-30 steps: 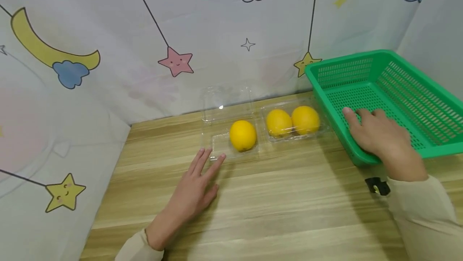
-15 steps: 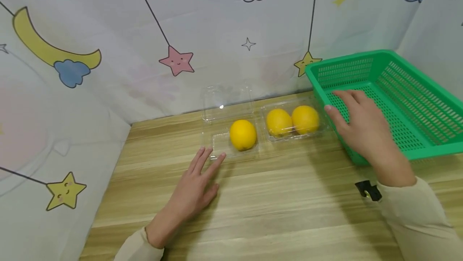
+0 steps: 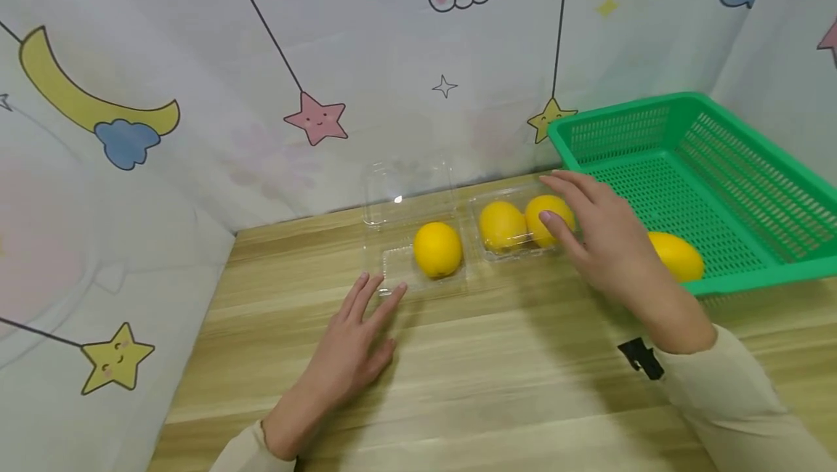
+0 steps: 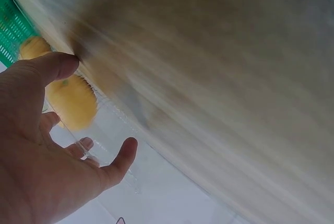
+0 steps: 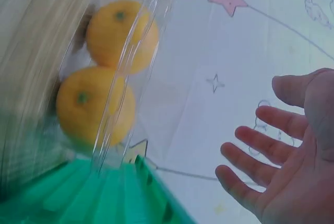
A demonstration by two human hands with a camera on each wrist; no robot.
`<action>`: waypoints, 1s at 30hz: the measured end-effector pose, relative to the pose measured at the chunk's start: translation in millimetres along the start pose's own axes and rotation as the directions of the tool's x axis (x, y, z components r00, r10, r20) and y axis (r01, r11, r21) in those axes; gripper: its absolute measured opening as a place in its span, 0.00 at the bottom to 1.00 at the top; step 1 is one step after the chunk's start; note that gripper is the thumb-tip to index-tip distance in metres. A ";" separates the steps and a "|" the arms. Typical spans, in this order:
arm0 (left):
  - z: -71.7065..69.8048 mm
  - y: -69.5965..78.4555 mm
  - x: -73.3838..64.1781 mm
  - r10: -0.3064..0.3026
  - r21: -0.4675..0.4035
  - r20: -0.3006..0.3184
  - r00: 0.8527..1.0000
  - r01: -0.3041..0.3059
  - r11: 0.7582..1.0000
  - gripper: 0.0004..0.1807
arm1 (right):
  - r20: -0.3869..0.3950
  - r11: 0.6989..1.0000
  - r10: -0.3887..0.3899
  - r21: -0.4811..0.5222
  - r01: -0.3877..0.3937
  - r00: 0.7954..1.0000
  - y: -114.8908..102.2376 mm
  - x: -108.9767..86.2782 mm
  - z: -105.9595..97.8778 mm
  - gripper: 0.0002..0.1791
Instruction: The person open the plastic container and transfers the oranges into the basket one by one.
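My left hand rests with spread fingers at the front edge of an open clear plastic clamshell box, thumb out to the side. One orange sits in the right half of that box. My right hand hovers with loosely bent fingers and nothing in them, overlapping the right end of a second clear box. Inside this box lie two oranges, side by side; the right wrist view shows clear plastic over them. A single orange lies in the near left corner of a green basket.
The basket stands at the right end of the wooden table, close beside the second box. A printed white curtain hangs behind and to the left of the table. A small black piece shows by my right sleeve.
My right hand has left the basket and moved left to the second box, uncovering the orange in the basket's corner. My left hand has stayed at the open box.
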State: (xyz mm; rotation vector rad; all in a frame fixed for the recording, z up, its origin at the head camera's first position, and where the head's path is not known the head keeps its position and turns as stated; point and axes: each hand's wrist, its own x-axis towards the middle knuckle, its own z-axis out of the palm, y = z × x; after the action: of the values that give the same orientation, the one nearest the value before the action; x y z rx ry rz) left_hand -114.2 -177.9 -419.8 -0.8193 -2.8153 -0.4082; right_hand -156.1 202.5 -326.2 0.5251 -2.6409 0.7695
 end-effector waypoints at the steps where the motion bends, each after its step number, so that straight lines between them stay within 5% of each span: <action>1: 0.2 0.0 -0.8 -0.001 0.001 -0.002 1.000 0.001 1.000 0.45 | -0.002 1.000 -0.018 0.004 0.018 1.000 -2.5 0.7 1.9 0.28; 14: 4.6 4.6 0.6 -0.028 0.004 0.017 0.999 0.028 1.000 0.45 | 0.056 0.992 -0.128 0.013 0.127 0.990 -34.9 10.5 27.9 0.28; 30: 2.9 1.3 -2.1 -0.025 0.029 -0.005 1.000 0.025 0.999 0.46 | 0.192 0.992 -0.129 0.012 0.129 0.973 -74.7 29.9 59.8 0.37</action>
State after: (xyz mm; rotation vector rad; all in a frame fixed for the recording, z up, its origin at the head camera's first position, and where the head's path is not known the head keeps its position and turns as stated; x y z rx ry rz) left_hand -111.9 -177.0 -422.7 -0.7774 -2.8230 -0.3716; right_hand -162.6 102.5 -328.5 0.7998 -2.7476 0.7105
